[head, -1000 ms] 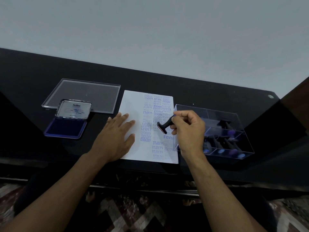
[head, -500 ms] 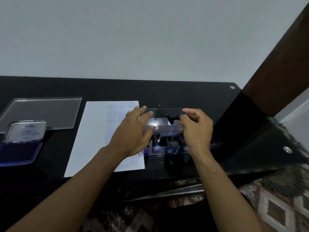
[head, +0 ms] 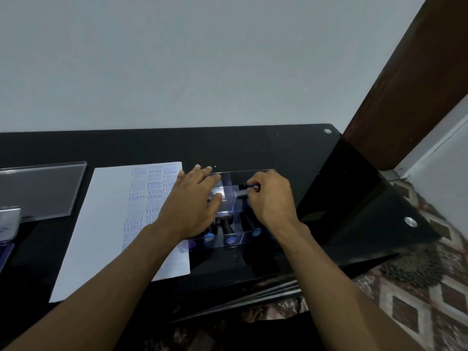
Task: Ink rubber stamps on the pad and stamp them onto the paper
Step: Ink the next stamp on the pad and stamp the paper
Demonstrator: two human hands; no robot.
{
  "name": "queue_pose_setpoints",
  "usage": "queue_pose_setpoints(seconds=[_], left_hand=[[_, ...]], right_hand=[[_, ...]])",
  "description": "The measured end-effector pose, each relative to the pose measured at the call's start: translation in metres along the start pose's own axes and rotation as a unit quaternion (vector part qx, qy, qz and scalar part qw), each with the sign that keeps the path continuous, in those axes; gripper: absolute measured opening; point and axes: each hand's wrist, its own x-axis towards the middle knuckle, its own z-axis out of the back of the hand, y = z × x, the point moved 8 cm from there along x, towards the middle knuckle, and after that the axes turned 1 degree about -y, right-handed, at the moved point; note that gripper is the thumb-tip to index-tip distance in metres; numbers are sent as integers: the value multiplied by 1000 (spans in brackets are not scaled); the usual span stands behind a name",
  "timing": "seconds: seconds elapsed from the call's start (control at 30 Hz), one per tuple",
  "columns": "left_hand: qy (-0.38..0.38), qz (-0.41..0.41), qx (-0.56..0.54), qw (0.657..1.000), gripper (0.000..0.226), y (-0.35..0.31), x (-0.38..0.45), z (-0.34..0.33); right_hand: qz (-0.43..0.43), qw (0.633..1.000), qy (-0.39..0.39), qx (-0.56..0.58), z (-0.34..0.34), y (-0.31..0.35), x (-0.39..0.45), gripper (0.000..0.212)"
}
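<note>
Over the box, right hand: wrist bent down, fingertips pinching a black stamp above the clear box.
Left hand: fingers straight, spread flat on the box's nine-o'clock end.
Paper: at nine o'clock of the box, touching it.

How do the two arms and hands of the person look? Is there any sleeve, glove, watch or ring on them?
Both forearms are bare as far as the frame shows; no sleeve is in view. The left hand and the right hand wear no gloves. No watch or bracelet shows on either wrist, and no ring is visible on the fingers that can be seen. No markings are visible.
</note>
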Motion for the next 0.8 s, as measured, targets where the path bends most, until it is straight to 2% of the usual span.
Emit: queue_pose_setpoints(seconds=[0.17,0.27,0.63,0.8], left_hand=[[-1,-3,15,1000,61,0,0,-2],[-5,-2,16,1000,61,1,1,-3],[-19,-5,10,1000,55,2,0,-3],[-37,-6,-30,999,48,1,-1,2]], right_hand=[[-20,999,26,-32,-8,1,7,14],[-59,997,50,-17,-11,-6,12,12],[-106,990,84,29,-23,-22,18,21],[-57,996,58,41,-10,-6,8,10]])
